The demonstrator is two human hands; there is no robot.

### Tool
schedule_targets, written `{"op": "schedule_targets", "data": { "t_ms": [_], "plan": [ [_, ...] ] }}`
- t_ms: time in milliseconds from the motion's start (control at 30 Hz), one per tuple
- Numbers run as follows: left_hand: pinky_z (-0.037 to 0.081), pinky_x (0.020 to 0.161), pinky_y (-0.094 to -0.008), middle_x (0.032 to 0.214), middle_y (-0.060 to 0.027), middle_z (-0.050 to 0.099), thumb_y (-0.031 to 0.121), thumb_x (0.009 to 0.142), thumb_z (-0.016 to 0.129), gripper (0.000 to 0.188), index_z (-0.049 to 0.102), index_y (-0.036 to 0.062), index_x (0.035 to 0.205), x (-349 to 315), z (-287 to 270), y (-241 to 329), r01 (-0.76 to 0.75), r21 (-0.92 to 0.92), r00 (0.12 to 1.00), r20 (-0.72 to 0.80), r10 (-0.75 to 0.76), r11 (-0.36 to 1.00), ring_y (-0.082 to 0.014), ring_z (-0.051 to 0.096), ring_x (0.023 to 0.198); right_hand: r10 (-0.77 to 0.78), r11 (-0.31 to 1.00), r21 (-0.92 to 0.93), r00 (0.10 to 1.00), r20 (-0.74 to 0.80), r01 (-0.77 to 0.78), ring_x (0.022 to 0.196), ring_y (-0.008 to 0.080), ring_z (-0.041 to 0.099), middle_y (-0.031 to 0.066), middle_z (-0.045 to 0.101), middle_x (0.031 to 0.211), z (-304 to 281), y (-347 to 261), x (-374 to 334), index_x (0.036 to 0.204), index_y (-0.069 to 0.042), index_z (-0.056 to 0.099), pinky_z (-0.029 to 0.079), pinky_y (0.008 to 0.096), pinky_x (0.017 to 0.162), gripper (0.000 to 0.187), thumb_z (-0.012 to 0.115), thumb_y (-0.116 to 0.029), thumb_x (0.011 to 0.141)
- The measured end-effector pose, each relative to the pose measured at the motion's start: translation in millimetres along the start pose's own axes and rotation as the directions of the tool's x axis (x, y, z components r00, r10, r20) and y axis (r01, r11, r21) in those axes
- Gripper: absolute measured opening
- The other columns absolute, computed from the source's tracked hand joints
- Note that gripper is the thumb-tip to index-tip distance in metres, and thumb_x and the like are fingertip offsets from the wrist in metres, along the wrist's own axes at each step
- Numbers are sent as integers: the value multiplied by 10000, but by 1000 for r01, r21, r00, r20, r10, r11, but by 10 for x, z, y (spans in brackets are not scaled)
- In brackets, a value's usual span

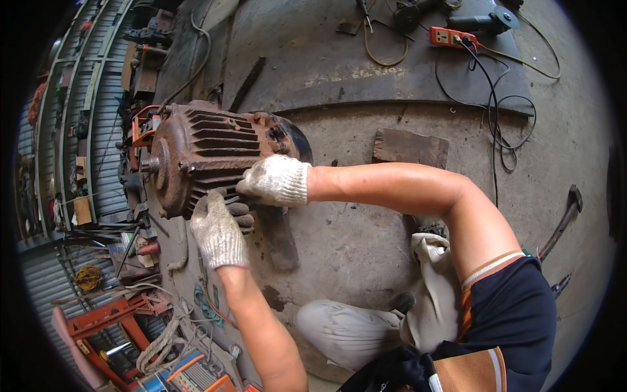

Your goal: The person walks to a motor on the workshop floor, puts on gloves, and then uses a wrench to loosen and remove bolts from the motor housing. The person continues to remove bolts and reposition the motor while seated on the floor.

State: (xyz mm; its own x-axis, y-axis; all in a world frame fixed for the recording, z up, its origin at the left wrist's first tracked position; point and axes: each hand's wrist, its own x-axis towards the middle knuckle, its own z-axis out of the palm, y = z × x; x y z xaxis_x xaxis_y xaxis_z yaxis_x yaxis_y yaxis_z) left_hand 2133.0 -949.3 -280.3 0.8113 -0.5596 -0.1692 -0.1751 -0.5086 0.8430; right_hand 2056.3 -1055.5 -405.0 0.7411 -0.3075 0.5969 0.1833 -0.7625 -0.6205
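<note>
A rusty brown electric motor (225, 145) with cooling fins lies on its side on the floor, its shaft (151, 164) pointing left. My left hand (217, 228), in a dirty whitish knit glove, is at the near lower side of the motor with its fingers curled. Close beside it, my right hand (275, 181) wears a matching glove and rests against the fins, its fingers closed and pointing left. Whatever lies between the fingers of either hand is hidden. Under the motor's near side, a flat wooden piece (281, 242) sticks out toward me.
Beyond the motor lies a dark metal plate (294, 59), with an orange power strip (450, 37), an angle grinder (483, 23) and cables. A wooden block (411, 148) and a hammer (562, 222) lie to the right. Cluttered shelves (78, 111) and an orange frame (111, 333) stand left.
</note>
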Motion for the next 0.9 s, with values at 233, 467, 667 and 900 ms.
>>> {"op": "schedule_targets", "data": {
  "t_ms": [233,467,667,900],
  "plan": [
    [403,408,-278,650,-79,619,295,1041,525,283,608,26,1014,-71,2,-32,79,-98,994,-62,-85,992,-148,530,440,-34,998,48,986,163,26,889,361,698,139,691,910,-50,22,92,1011,-62,658,563,445,767,186,672,-170,860],
    [404,459,-291,698,-36,603,310,981,529,248,594,74,943,-2,55,-128,217,-614,965,17,-261,759,-155,509,520,43,993,104,989,141,-58,937,378,706,159,724,942,-58,76,109,1040,-84,711,564,466,797,279,703,-307,873],
    [540,580,-326,905,-117,699,400,1061,471,361,587,64,1121,-110,13,-514,154,-657,974,-23,-224,738,-225,672,689,51,998,37,999,-4,-51,917,370,685,158,679,935,72,-29,-26,1053,-79,659,564,463,801,213,683,-194,875],
    [545,622,-321,840,-80,721,421,1066,529,403,653,39,1033,178,-379,-483,-214,55,967,155,203,975,-215,691,671,57,980,186,992,115,-78,958,393,700,184,726,983,-45,130,57,1073,-89,708,555,464,840,285,631,-326,934]
  ]
}}
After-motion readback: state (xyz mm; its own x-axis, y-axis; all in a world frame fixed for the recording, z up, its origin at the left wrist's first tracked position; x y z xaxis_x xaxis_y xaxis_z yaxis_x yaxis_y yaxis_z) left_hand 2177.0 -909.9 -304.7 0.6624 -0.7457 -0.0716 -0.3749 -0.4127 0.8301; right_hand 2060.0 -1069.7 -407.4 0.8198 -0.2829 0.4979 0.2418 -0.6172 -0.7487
